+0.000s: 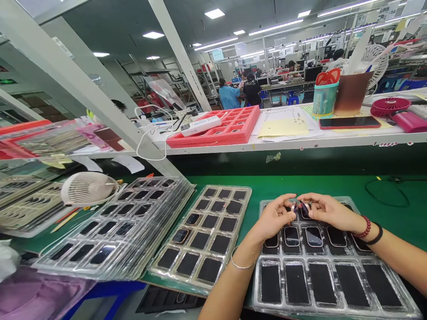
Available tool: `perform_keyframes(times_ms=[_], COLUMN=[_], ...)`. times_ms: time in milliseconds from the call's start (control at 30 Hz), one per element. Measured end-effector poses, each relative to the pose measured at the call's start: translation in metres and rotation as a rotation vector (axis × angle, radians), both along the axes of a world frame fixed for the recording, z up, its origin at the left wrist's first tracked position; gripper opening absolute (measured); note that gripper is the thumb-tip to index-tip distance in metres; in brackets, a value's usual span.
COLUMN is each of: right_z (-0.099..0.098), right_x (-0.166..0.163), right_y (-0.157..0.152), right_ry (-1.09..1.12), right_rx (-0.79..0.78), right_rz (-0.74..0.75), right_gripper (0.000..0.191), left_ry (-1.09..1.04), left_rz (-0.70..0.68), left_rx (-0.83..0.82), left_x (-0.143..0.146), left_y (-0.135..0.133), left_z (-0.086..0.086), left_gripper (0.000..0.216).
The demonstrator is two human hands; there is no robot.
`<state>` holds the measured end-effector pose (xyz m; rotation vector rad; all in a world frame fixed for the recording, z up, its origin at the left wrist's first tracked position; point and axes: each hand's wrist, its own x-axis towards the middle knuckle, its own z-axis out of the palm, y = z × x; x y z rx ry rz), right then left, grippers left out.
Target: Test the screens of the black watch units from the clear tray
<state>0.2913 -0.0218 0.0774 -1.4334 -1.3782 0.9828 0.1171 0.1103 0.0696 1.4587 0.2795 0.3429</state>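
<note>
My left hand [275, 216] and my right hand [328, 211] meet over the far end of a clear plastic tray [333, 302] on the green mat. Together they pinch a small dark glossy part [303, 208] between fingertips. The tray's pockets hold dark rectangular pieces, and a middle row holds rounded screen-like parts [292, 236]. A thin bangle circles my left wrist, and bead and black bands circle my right.
A second tray [203, 233] lies left of my hands, beside a tall stack of trays [116, 231]. A white fan [87, 188] sits at the left. The shelf above carries a red foam tray [216, 133], papers, a phone [349, 122] and cups. People work far behind.
</note>
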Motion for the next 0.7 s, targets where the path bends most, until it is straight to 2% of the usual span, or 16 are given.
perform_keyframes(times_ms=[233,700], right_z=[-0.0045,-0.0015], right_x=[0.0011,-0.0007], right_y=[-0.0009,-0.0018], right_ry=[-0.041,-0.093], right_rx=[-0.006,-0.007], right_rz=[0.005,0.004], right_gripper=[0.043,0.042], left_ry=[0.000,0.013], left_rz=[-0.012,-0.007], left_rx=[0.016,0.028], left_x=[0.0010,0.0006], left_y=[0.0008,0.0004], left_z=[-0.0018,-0.0016], left_gripper=[0.059,0.058])
